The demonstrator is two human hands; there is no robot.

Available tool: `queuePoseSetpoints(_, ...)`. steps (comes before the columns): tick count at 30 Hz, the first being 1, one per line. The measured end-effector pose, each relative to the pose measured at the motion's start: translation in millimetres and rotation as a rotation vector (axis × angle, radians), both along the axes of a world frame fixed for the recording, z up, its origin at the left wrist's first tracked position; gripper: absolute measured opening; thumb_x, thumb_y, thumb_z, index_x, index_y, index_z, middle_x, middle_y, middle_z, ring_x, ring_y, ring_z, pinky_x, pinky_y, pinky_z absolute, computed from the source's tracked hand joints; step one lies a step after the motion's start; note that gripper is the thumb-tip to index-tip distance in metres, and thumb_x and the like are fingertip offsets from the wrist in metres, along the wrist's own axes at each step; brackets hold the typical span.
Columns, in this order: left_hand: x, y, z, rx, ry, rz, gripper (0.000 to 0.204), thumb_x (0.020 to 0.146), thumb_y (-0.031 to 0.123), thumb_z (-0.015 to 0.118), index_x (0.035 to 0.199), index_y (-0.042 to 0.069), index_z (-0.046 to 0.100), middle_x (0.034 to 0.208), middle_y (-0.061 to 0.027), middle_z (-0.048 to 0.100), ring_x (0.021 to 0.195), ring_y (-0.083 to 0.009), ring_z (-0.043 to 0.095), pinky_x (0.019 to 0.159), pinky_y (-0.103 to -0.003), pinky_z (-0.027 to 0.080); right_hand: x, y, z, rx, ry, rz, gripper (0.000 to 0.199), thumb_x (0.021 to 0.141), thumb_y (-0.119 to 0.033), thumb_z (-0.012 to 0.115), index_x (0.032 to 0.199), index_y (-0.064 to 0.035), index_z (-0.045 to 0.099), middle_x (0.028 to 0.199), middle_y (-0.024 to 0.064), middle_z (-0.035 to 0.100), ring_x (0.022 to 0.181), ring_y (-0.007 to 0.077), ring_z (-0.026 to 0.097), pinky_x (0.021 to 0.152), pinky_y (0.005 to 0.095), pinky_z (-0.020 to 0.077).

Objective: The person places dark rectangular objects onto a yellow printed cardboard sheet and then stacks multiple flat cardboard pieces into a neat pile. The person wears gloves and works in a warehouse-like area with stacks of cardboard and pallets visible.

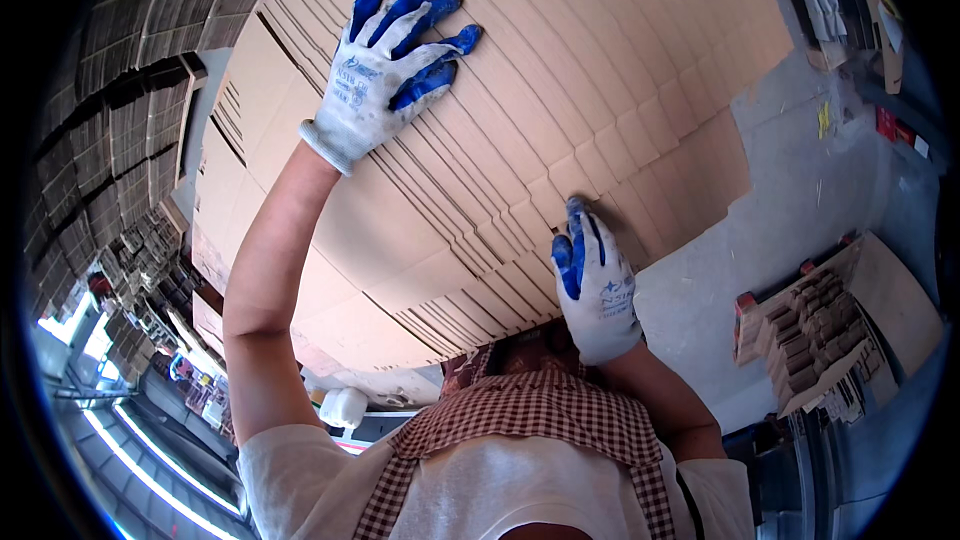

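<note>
A wide spread of brown cardboard sheets [520, 60] fans out before me, overlapping like shingles, with their cut and creased edges in rows. My left hand [380, 85], in a white glove with blue-coated fingers, lies on the far left part of the sheets. Its fingers are spread and nothing is in them. Closer to my body, my right hand [602, 290] wears a matching glove. Its extended fingertips touch the sheets near their stepped right edge. The undersides of its fingers are partly hidden.
Tall stacks of bundled cardboard [110, 60] stand at the left. On the right, an open cardboard box [870, 290] holds folded brown pieces above the grey floor [700, 330]. A white plastic container [343, 407] sits near my left side. My checked apron [540, 410] is close to the sheets.
</note>
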State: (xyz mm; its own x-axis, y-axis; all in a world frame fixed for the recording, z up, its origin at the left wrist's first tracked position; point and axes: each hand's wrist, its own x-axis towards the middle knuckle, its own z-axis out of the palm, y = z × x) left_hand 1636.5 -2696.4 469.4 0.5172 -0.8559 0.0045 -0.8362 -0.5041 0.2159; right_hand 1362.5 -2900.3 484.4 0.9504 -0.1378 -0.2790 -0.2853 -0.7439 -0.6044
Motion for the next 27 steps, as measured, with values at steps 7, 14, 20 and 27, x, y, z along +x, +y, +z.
queuePoseSetpoints(7,-4.0,-0.5,0.4,0.037,0.001,0.028,0.037,0.080,0.027,0.077,0.116,0.019,0.070,0.147,-0.0081,0.052,0.142,-0.0294,0.042,0.122,-0.052,0.027,9.3,-5.0,2.4,0.631,0.344,-0.503,0.053,0.089,-0.013,0.074,0.134,-0.0023,0.048,0.116,0.0171,0.063,0.101,0.0306,0.066,0.088,0.0418,0.0540)
queuePoseSetpoints(14,-3.5,0.9,6.7,0.042,0.015,0.023,0.037,0.081,0.027,0.076,0.117,0.019,0.071,0.146,-0.0075,0.053,0.142,-0.0293,0.041,0.122,-0.051,0.025,-4.7,-5.2,-8.3,0.598,0.379,-0.508,0.060,0.087,-0.013,0.075,0.136,0.0027,0.043,0.112,0.0187,0.064,0.101,0.0323,0.065,0.090,0.0424,0.0531)
queuePoseSetpoints(20,-1.9,-1.6,14.1,0.037,0.022,0.014,0.033,0.081,0.026,0.075,0.114,0.018,0.071,0.144,-0.0073,0.055,0.139,-0.0295,0.044,0.121,-0.053,0.026,9.0,-10.7,-2.5,0.573,0.275,-0.433,0.052,0.087,-0.012,0.074,0.131,0.0007,0.048,0.111,0.0188,0.064,0.099,0.0342,0.065,0.087,0.0428,0.0530)
queuePoseSetpoints(27,-4.3,-9.7,16.5,0.002,-0.009,0.013,0.032,0.082,0.026,0.075,0.112,0.018,0.071,0.141,-0.0089,0.056,0.138,-0.0314,0.044,0.120,-0.054,0.027,31.7,-26.9,8.6,0.321,0.106,-0.280,0.037,0.085,-0.013,0.075,0.117,-0.0062,0.059,0.106,0.0145,0.064,0.098,0.0341,0.066,0.085,0.0420,0.0537)
